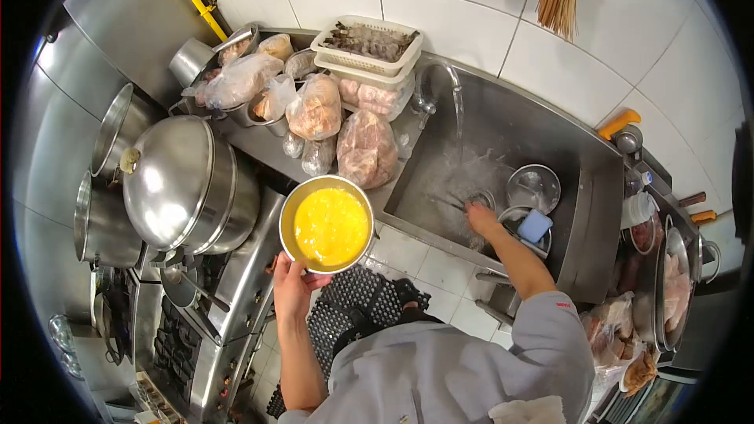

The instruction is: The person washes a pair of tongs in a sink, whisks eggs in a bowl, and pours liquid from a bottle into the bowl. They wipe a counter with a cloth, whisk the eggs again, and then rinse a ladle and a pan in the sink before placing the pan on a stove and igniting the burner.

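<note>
My left hand point(294, 286) grips the rim of a round metal bowl point(284, 234), thumb on its near side. Bright yellow beaten egg point(330, 226) with some froth fills much of it. Down in the steel sink point(577, 224), my right hand point(481, 218) is closed round thin dark sticks that look like chopsticks point(449, 202), above the drain. Water point(459, 126) runs from the tap point(425, 100) a little farther back. Right of that hand lie a clear round bowl point(534, 187) and a metal bowl with a blue sponge point(536, 226).
Bagged raw meat point(367, 149) and a cream basket of shrimp point(369, 41) crowd the counter left of the sink. A big domed steamer pot point(169, 180) stands on the stove point(216, 373). Meat trays point(675, 290) line the right side. Black rubber matting point(338, 302) covers the floor.
</note>
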### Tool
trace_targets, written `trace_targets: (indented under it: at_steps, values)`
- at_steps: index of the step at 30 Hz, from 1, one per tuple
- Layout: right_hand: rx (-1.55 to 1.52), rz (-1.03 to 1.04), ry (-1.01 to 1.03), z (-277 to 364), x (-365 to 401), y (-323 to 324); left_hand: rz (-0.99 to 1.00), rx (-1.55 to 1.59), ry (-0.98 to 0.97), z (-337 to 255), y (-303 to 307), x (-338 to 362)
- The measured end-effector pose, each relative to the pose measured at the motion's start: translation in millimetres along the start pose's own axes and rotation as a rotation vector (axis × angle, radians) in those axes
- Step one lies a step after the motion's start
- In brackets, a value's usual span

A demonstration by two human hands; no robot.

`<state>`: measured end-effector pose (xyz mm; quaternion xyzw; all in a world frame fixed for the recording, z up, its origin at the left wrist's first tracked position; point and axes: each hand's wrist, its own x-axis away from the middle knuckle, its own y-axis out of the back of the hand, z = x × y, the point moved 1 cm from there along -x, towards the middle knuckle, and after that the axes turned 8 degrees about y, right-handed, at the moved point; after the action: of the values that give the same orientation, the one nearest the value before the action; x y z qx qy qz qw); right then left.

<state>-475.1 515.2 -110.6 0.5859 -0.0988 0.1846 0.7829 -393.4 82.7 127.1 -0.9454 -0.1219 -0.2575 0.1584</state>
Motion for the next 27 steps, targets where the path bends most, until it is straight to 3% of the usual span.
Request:
trace_targets:
  at_steps: [3,6,9,12,15,18,21,25,27]
  values:
    - [-0.038,-0.046,-0.310,-28.6,-26.9,-39.1,-0.069,0.014,-0.014,-0.6,-1.8,2.2]
    - [-0.046,0.301,-0.202,-2.2,-22.5,-20.5,-0.079,-0.001,-0.005,2.8,15.9,3.8]
    - [0.003,0.309,-0.159,-2.2,-27.4,-48.1,-0.092,-0.018,0.001,1.3,19.3,5.8]
    - [-0.074,0.190,-0.142,4.3,-21.1,-18.7,-0.102,-0.024,0.006,-0.7,22.4,11.7]
    - [-0.082,0.036,-0.213,-21.7,-43.3,-40.4,-0.083,-0.004,-0.010,-2.7,27.8,6.5]
    - [-0.333,-0.146,-0.220,-28.8,-21.3,-2.9,-0.089,0.029,-0.024,-2.8,31.5,10.5]
    - [-0.360,-0.365,-0.170,-22.8,9.3,27.3,-0.105,0.032,-0.037,0.1,31.2,17.6]
    - [-0.650,-0.299,-0.203,-11.0,39.0,66.8,-0.115,0.055,-0.055,4.8,34.1,36.6]
    - [-0.734,-0.275,-0.253,13.3,42.9,116.7,-0.102,0.092,-0.096,6.1,29.8,30.9]
